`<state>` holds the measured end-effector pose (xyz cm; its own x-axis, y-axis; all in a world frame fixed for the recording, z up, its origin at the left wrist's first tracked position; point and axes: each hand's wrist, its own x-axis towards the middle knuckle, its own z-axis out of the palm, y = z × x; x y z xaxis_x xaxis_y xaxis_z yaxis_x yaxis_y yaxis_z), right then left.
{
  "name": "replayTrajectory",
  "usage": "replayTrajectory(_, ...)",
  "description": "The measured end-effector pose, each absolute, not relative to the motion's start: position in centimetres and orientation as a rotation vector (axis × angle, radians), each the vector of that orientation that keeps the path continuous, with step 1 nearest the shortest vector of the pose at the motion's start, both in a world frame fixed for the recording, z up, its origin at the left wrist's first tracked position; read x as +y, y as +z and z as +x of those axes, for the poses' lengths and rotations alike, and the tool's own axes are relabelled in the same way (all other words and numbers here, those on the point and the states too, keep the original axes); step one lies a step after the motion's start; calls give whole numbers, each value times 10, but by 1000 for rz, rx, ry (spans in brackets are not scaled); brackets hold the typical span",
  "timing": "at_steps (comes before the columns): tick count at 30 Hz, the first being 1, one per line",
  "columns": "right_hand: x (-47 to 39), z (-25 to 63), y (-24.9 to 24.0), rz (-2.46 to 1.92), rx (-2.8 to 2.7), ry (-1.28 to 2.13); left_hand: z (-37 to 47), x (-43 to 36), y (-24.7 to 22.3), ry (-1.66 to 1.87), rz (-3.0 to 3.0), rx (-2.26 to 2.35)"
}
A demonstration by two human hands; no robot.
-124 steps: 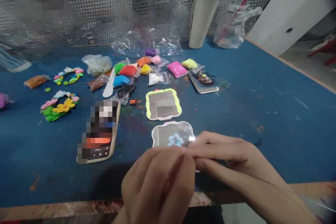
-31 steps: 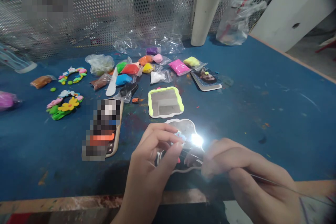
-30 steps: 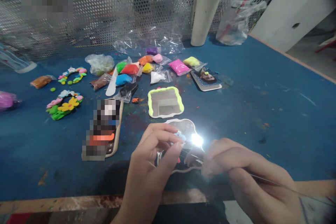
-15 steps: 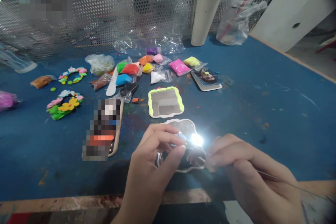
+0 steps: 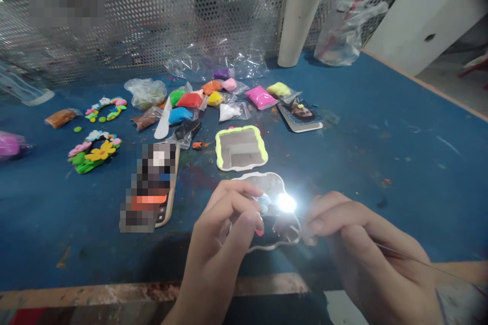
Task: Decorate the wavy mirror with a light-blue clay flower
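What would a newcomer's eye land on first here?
Probably the bright glare on the near mirror, between the left hand and right hand. Next, the colourful packets farther back on the blue table, then the tall cup by the perforated screen.

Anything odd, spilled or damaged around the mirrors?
No spill or damage is evident there, but bright glare whites out part of the near mirror. A loose orange scrap lies unwrapped beside the black packet, as if dropped.
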<state>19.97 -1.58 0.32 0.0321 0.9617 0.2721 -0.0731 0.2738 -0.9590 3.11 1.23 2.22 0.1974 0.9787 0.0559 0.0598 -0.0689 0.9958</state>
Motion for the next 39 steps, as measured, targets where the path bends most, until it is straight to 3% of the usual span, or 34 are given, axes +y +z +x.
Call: replayTrajectory(39,-20,204,3,-878,-1340,1044,32,15,24,1066,1322,1118)
